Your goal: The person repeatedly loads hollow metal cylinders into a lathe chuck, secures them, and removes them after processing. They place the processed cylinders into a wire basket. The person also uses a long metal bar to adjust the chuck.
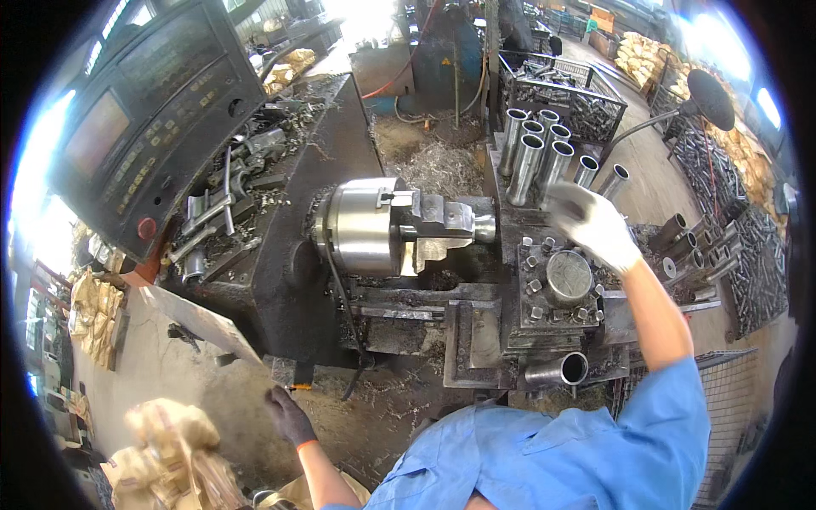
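Observation:
My right hand point(597, 228), in a white glove, is over the tool post point(569, 278) beside a standing group of shiny metal tubes point(527, 170). Motion smears its fingers, so I cannot tell whether they grip a tube. My left hand point(291, 416), in a dark glove, hangs low at the front of the lathe, its fingers loosely stretched near a small orange-tipped part point(299, 388). Nothing shows in that hand. Between my hands is the lathe chuck point(364, 225), with stepped jaws point(444, 214) and a tube end point(484, 228) showing at their right.
A control panel point(157, 119) rises at the left. Loose tools and jaws point(225, 195) lie on the headstock. A single tube point(557, 371) lies near the carriage front. More tubes point(693, 246) stand at right, with a lamp point(711, 99) above. Metal shavings point(438, 166) heap behind the chuck.

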Demonstrator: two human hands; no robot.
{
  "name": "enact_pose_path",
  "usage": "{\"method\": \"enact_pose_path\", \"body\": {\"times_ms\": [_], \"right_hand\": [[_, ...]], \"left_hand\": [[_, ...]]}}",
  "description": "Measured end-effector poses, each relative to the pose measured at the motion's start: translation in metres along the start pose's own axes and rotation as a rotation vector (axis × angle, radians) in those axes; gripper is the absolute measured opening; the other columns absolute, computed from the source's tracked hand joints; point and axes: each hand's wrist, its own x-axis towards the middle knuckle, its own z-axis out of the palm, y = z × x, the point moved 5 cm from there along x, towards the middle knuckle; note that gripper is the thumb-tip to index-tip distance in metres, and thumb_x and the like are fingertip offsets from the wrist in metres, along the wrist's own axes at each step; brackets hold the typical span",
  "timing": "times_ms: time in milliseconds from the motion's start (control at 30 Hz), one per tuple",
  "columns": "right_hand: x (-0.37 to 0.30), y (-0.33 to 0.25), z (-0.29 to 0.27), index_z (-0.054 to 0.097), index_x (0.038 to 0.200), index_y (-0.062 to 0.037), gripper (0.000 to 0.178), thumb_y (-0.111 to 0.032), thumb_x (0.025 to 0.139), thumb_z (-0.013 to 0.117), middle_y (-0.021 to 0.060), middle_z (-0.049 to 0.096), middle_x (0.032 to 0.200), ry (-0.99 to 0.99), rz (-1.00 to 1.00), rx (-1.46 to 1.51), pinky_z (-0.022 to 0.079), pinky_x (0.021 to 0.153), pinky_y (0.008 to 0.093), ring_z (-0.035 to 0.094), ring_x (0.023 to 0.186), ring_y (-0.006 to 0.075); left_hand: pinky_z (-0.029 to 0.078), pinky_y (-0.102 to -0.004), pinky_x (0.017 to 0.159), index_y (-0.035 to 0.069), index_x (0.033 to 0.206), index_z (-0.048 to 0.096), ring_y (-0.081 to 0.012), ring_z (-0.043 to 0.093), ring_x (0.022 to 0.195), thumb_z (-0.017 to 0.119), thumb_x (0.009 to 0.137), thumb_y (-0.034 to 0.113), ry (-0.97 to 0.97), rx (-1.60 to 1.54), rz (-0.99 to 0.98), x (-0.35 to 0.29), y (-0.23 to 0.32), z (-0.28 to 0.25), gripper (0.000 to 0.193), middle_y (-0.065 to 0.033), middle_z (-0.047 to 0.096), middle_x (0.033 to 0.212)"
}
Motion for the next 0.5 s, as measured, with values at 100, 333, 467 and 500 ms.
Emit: {"method": "enact_pose_path", "body": {"times_ms": [100, 333, 467, 500], "right_hand": [[-0.096, 0.016, -0.042, 0.075, 0.122, -0.0029, 0.032, -0.008, 0.09, 0.076, 0.0156, 0.079, 0.113, 0.354, 0.023, -0.179, 0.06, 0.085, 0.0332, 0.077, 0.096, 0.0216], [-0.267, 0.071, -0.034, 0.073, 0.114, 0.0009, 0.023, -0.012, 0.095, 0.072, 0.0137, 0.077, 0.112, 0.597, 0.1, -0.359, 0.058, 0.09, 0.0366, 0.071, 0.098, 0.0239], [-0.325, 0.089, -0.028, 0.074, 0.117, 0.0008, 0.03, -0.017, 0.093, 0.072, 0.0127, 0.077, 0.104, 0.618, 0.372, 0.055, 0.059, 0.081, 0.0333, 0.073, 0.087, 0.0215], [-0.335, 0.086, -0.029, 0.075, 0.117, 0.0011, 0.029, -0.015, 0.093, 0.072, 0.0133, 0.078, 0.104, 0.609, 0.385, 0.022, 0.059, 0.083, 0.0337, 0.073, 0.089, 0.0214]], "left_hand": [[0.049, -0.0435, 0.109, -0.001, 0.145, 0.057, -0.0341, 0.062, 0.127, 0.069, 0.103, 0.029, 0.172, 0.016, 0.681, -0.02, 0.142, -0.037, 0.052, -0.0227, 0.063, 0.141], [0.056, -0.0573, 0.083, 0.012, 0.161, 0.034, -0.0462, 0.074, 0.101, 0.055, 0.104, 0.042, 0.145, 0.582, 0.958, 0.078, 0.388, 0.009, 0.067, -0.0248, 0.074, 0.117], [0.052, -0.0623, 0.095, 0.015, 0.168, 0.021, -0.0483, 0.072, 0.112, 0.054, 0.102, 0.052, 0.112, 0.676, 0.763, 0.138, 0.43, 0.033, 0.083, -0.0255, 0.074, 0.123], [0.051, -0.0626, 0.098, 0.016, 0.169, 0.02, -0.0485, 0.071, 0.116, 0.053, 0.101, 0.055, 0.071, 0.742, 0.69, 0.142, 0.438, 0.035, 0.085, -0.0266, 0.074, 0.125]]}}
